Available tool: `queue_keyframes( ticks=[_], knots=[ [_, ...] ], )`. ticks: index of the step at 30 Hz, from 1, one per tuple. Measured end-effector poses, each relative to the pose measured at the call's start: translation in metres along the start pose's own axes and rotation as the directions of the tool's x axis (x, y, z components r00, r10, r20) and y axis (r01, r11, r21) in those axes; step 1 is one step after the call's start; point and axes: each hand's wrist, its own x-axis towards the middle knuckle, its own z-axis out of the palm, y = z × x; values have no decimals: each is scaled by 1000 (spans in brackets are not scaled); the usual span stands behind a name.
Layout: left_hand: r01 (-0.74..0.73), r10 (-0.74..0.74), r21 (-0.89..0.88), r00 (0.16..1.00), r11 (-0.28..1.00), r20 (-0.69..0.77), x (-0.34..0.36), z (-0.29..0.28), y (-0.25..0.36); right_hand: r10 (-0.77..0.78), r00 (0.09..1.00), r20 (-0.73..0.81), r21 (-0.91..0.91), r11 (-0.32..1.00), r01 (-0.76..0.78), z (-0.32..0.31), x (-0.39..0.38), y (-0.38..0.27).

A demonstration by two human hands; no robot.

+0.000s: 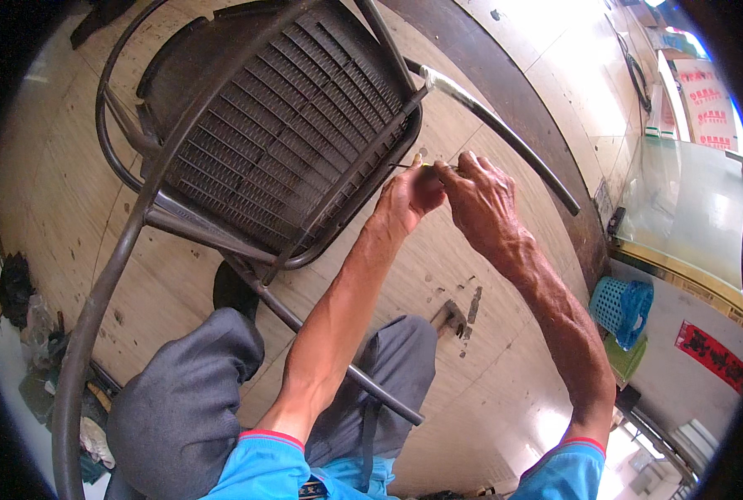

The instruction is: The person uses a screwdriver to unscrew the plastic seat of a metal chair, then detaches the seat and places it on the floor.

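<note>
A dark metal-framed chair (305, 125) with a slatted, woven-looking seat lies tipped over in front of me, its tube legs sticking out. Beside the seat's right edge, my left hand (409, 198) is closed, fingertips up, with a thin dark rod (396, 165) poking out toward the chair. My right hand (486, 196) meets it from the right, fingers curled and pinched together at the left fingertips. Whatever sits between the two hands is mostly hidden; a bit of yellow-green shows there. One chair leg (371, 398) passes under my left forearm, across my knees.
Another tube leg (522, 146) reaches out to the right beyond my hands. On the tiled floor lie a dark tool-like piece (450, 318) and scattered scraps. A blue plastic basket (620, 307) stands at right below a glass-topped counter (680, 221). Bags and clutter (42, 333) are at far left.
</note>
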Motion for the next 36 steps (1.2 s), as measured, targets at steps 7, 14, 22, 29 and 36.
queue_keyframes(
  ticks=[7, 14, 22, 29, 36],
  knots=[
    [16, -16, -13, 1000, 1000, 3, 12, -11, -4, 424, 838, 345, 303, 794, -527, -12, 6, 8],
    [-11, 11, -10, 999, 1000, 31, 13, -15, -5, 215, 909, 356, 162, 944, -287, -11, 7, 8],
    [0, -2, -25, 999, 1000, -49, 7, -6, -1, 88, 989, 116, 124, 987, -102, -12, -3, -4],
    [-1, -1, -34, 997, 999, -81, 15, -16, -9, 454, 793, 407, 292, 757, -584, -15, 8, 16],
    [3, -2, 7, 995, 1000, -103, 8, -11, -11, 250, 911, 327, 192, 927, -323, -11, 0, 12]
  ],
)
